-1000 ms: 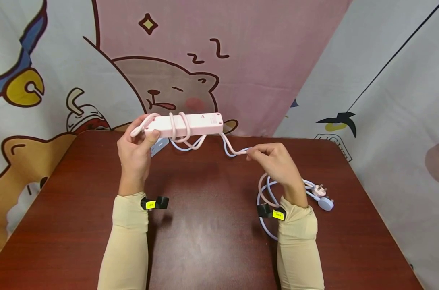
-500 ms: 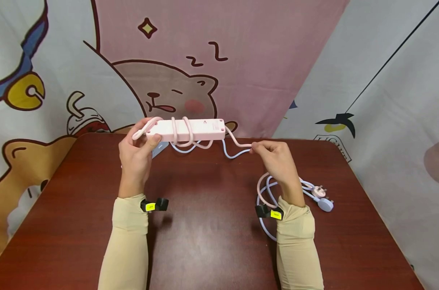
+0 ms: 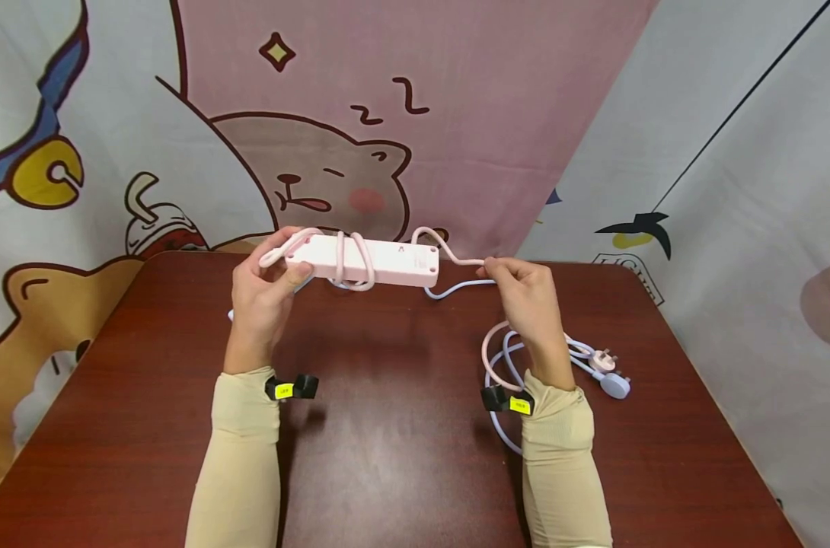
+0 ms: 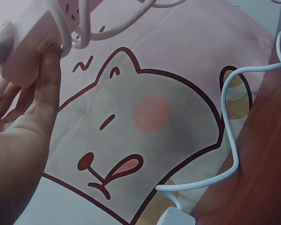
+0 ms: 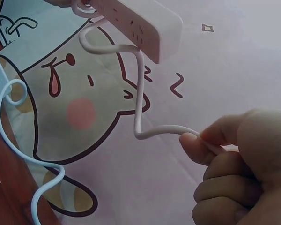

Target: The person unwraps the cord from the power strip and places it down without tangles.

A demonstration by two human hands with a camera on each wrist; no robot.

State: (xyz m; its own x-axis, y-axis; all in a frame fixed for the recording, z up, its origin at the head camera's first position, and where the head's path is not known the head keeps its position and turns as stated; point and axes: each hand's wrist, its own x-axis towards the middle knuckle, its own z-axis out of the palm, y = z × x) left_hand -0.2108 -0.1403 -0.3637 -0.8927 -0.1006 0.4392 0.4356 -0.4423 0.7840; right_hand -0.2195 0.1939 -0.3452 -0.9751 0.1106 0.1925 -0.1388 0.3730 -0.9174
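Pink power strip (image 3: 377,260): smooth oblong plastic block, 2 loops of round pink cord (image 3: 449,253) around it. Left hand (image 3: 264,301) fingers grip its end; right hand (image 3: 525,301) fingers pinch the cord.

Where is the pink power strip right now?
In the head view the pink power strip is held above the table's far edge, left hand gripping its left end.

A brown table (image 3: 387,426) is carrying looped cords (image 3: 504,358) and two plugs (image 3: 610,373) beside the right wrist.
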